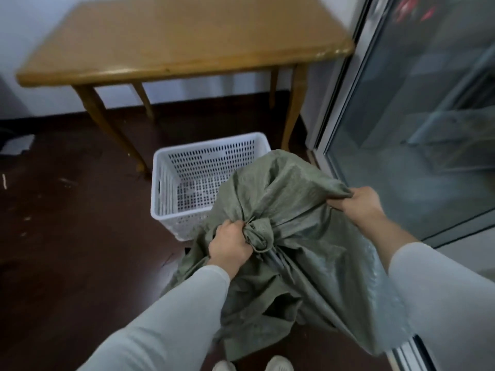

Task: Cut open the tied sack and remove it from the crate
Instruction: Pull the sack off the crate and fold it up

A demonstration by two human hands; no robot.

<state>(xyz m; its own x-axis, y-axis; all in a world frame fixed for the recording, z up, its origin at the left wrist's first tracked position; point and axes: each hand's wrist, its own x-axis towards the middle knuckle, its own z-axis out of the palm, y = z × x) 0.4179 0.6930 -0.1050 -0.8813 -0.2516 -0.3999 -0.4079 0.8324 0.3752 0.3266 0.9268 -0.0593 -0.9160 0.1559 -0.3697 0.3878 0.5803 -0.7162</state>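
A green woven sack (289,253) hangs in front of me, held up in both hands, its neck tied in a knot (258,234). My left hand (229,243) grips the sack right beside the knot. My right hand (360,203) clutches a bunched fold at the sack's upper right. The white perforated plastic crate (166,183) stands on the floor behind the sack, with nothing visible inside it. The sack's upper part overlaps the crate's near right corner in view and hides it; its lower folds hang down toward my feet.
A wooden table (182,38) stands against the wall just behind the crate, its legs beside the crate. A glass sliding door (417,116) with a metal frame runs along the right. The floor is dark brown (67,236). A pale scrap (17,147) lies at far left.
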